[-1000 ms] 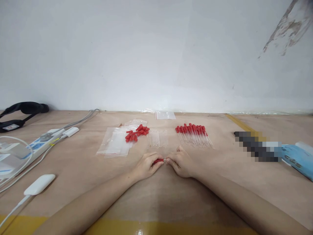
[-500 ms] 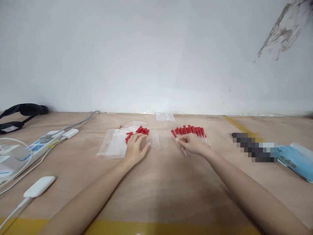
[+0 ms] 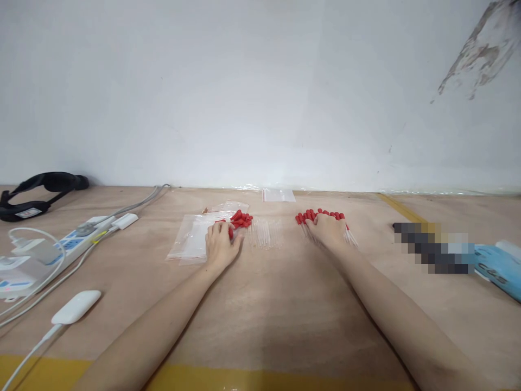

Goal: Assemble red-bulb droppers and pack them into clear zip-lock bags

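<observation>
A pale wall [image 3: 244,92], its coating broken at upper right, rises behind a wood-toned tabletop [image 3: 268,304], whose far edge meets it in a line of crinkled clear film [image 3: 248,187]. A yellow band [image 3: 187,376] crosses the near side under the forearms, and a yellow strip [image 3: 401,209] slants from the far edge at right. The left hand [image 3: 220,247] rests palm down at the right side of some flat plastic bags [image 3: 189,239], thumb set apart from the curled fingers; a red bulb shows in that gap, but whether the fingertips grip anything I cannot tell. More red bulbs [image 3: 242,219] lie heaped just beyond it. Thin clear tubes [image 3: 265,234] lie side by side between the two hands, touched by neither. The right hand [image 3: 328,231] covers the middle of a row of red-topped droppers [image 3: 300,218], tops toward the wall; its fingertips are hidden, so their grip cannot be told. The widest open stretch runs between the forearms, from the tubes down to the yellow band. A small bag [image 3: 280,195] lies near the far edge. Farther out, a power strip [image 3: 71,244] and a white device [image 3: 76,307] bound the left side, and a blurred dark object [image 3: 435,247] and blue packet [image 3: 499,269] the right, well apart from the right hand.
</observation>
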`<state>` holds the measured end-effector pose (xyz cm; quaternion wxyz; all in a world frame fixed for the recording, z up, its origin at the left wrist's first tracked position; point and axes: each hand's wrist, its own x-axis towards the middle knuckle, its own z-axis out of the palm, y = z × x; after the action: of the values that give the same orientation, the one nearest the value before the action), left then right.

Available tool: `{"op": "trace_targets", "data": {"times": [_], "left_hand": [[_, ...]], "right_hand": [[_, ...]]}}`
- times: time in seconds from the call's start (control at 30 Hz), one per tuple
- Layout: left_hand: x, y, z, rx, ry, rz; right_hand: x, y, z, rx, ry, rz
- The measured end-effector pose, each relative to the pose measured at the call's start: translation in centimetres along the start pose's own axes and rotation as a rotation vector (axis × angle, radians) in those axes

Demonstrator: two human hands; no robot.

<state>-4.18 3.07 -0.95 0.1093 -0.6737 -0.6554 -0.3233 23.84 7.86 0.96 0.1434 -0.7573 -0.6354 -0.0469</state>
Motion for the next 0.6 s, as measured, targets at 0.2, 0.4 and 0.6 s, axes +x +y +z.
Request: {"op": "trace_targets", "data": {"times": [0.2, 0.4, 0.6], "left_hand": [[0.2, 0.0, 0.3, -0.005, -0.028, -0.015], [0.8, -1.1, 0.1, 0.054, 0.006, -0.068], [1.8, -2.7, 0.2, 0.002, -0.086, -0.079]], "right_hand": [[-1.2, -3.4, -0.3, 0.178, -0.130, -0.099], [-1.3, -6.5, 1.0, 0.197, -0.241, -0.084], [-0.6, -7.2, 1.7, 0.185, -0.282, -0.047]]}}
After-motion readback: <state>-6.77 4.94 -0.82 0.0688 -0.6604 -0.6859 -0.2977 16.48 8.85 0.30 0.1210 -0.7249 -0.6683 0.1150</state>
